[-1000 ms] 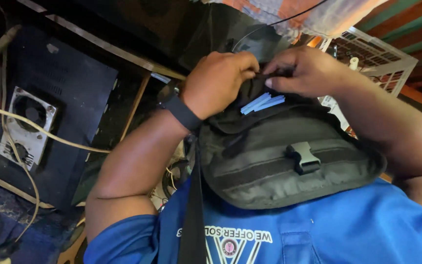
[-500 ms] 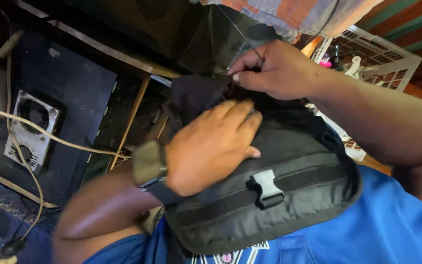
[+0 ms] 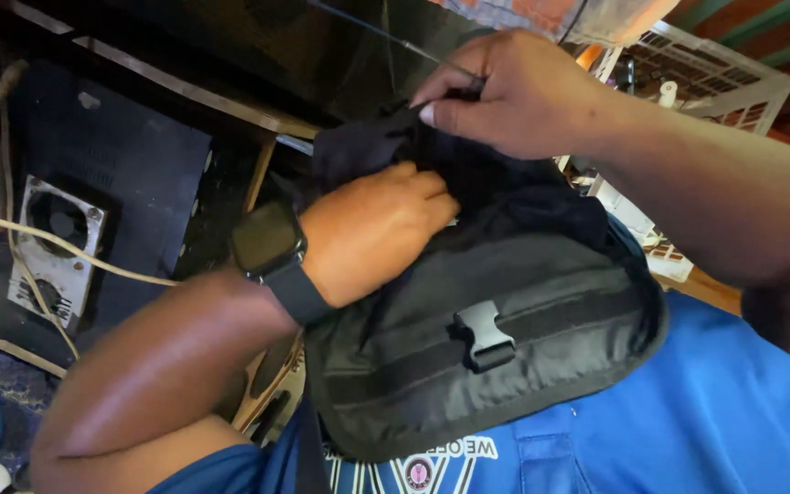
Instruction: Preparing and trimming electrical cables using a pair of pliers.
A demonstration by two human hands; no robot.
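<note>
A black metal case (image 3: 102, 174) with a small square fan (image 3: 55, 249) stands at far left, pale cables (image 3: 66, 245) draped across it. The left hand (image 3: 372, 229), a dark smartwatch (image 3: 269, 242) on its wrist, reaches into the open top of a black woven-nylon chest bag (image 3: 468, 357) against the blue shirt (image 3: 733, 412); its fingertips are hidden inside. A plastic buckle (image 3: 482, 334) sits on the bag's front. The right hand (image 3: 505, 91) pinches the bag's upper edge, fingers clamped together.

We see our black fabric pouch (image 3: 505, 338) against our chest, plastic buckle (image 3: 482, 334) facing out, its top edge open and rumpled.
</note>
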